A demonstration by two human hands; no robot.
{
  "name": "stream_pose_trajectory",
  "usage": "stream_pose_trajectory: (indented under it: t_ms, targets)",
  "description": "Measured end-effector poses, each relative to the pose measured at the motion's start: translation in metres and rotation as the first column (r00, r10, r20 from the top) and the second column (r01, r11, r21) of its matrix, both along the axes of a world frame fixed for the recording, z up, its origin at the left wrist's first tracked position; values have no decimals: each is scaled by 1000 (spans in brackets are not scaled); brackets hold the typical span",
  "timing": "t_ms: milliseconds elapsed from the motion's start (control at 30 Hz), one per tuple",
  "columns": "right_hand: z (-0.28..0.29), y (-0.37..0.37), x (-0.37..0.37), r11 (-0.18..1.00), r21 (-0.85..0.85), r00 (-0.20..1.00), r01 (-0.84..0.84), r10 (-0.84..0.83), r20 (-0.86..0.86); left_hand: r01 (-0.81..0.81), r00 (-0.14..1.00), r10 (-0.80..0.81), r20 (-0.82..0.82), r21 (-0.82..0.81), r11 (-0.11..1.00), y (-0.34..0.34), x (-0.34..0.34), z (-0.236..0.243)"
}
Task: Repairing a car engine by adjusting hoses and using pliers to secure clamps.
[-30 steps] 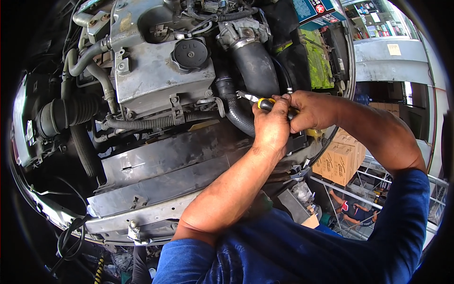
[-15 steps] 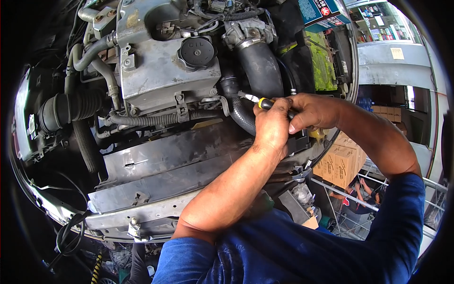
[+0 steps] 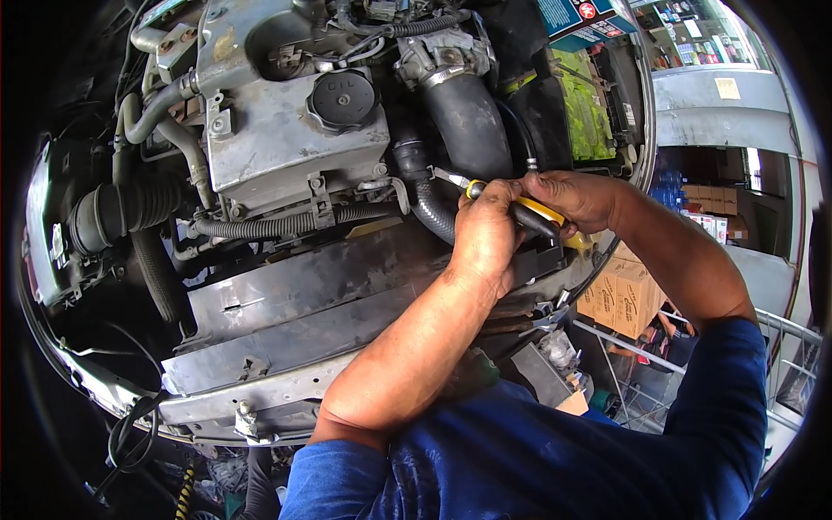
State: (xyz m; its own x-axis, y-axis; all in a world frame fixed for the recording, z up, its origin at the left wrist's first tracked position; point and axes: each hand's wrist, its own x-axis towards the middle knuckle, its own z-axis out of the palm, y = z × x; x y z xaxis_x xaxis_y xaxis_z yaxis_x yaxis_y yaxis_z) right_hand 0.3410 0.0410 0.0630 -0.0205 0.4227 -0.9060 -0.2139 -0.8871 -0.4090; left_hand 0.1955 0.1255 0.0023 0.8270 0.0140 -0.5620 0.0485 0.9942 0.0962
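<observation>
Pliers with yellow-and-black handles [image 3: 539, 222] lie between my two hands over the engine, metal jaws pointing left. Their tip is at the upper end of a braided black hose [image 3: 431, 204], where it meets a black fitting [image 3: 411, 158]. My left hand [image 3: 487, 227] is closed around the pliers near the jaws. Closed as well, my right hand [image 3: 568, 198] grips the handles further back, its fingers partly hidden. Whether the jaws bite on a clamp there is too small to tell. Just above my hands runs a wide black intake hose [image 3: 471, 126].
The grey engine cover [image 3: 290, 143] carries a black oil cap [image 3: 343, 100]. A ribbed conduit [image 3: 269, 227] crosses below it, above a dark metal panel [image 3: 295, 290]. A blue box [image 3: 585, 24] sits at the far right. Cardboard boxes [image 3: 620, 299] and another person [image 3: 667, 338] are beyond the car.
My right hand has shifted slightly, and the pliers' handles now show between my hands, spread apart. The view has moved a little, so the engine sits further left.
</observation>
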Motion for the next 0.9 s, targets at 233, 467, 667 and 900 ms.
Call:
stream_pose_trajectory:
  t_ms: [233, 467, 667, 900]
  targets:
    - [1, 5, 1, 994, -92, 993, 58, -48, 112, 23, 1000, -22, -9, 82, 996, -1, -2, 6]
    - [-23, -2, 5, 998, -66, 998, 18, -14, 54, -88, 996, 88, -8, 0, 996, -1, 1, -1]
    - [-28, -7, 10, 984, -24, 983, 176, -177, -39, -53, 996, 56, -65, 60, 997, 4, 6, 8]
    - [-22, -13, 22, 993, 104, 999, -52, 51, 14, -69, 995, 82, -64, 186, 980, 7, 2, 7]
